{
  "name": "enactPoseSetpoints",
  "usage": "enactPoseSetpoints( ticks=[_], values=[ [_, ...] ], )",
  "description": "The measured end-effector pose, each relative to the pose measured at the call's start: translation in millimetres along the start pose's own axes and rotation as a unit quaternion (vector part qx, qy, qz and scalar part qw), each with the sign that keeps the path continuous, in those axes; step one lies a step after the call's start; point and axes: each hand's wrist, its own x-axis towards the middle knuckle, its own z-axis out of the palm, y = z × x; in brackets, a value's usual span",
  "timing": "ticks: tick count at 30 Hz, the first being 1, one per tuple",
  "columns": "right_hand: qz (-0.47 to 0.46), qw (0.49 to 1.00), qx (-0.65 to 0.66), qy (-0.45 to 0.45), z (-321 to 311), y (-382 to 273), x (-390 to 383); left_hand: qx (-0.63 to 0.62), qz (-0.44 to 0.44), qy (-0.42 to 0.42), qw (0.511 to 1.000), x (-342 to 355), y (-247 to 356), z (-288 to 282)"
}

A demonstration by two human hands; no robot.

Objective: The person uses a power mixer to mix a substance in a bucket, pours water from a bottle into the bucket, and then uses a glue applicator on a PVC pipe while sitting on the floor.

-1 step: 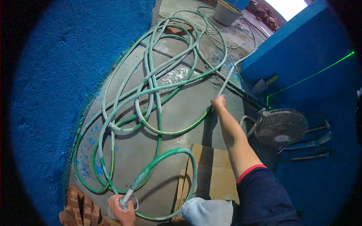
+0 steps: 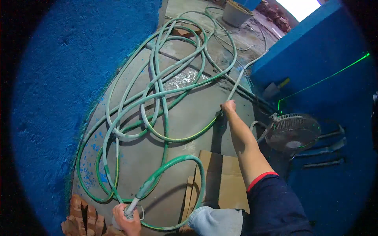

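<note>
Concrete floor [image 2: 197, 114] between rough blue walls. Left hand [image 2: 126, 220] is closed around the hose's pale end fitting, just beside the brick stack [image 2: 82, 220]. Right hand [image 2: 228, 106] is clenched on a far run of the green hose [image 2: 157, 94], beyond the cardboard [image 2: 220, 177]. Loops cross each other: feed slack slowly and keep the fitting off the floor, or it may kink.
</note>
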Motion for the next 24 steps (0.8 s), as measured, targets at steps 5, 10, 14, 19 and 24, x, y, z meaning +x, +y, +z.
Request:
enactPoseSetpoints(
  ticks=[5,10,14,19,24],
  values=[
    [0.003,0.982,0.098,-0.163,-30,28,16,-0.011,-0.01,-0.021,1.0,5,3,5],
    [-0.043,0.901,0.202,-0.381,-71,58,-98,0.014,0.017,0.003,1.0,-1,-9,-2],
    [-0.046,0.886,0.165,-0.43,-95,105,-116,-0.01,0.204,0.13,0.97,11,-21,17],
    [-0.019,0.815,0.161,-0.556,-103,104,-166,0.008,0.118,0.076,0.99,5,-18,11],
    [0.141,0.803,0.225,-0.534,-55,132,-146,0.007,0.113,0.062,0.992,5,-18,13]
  ],
)
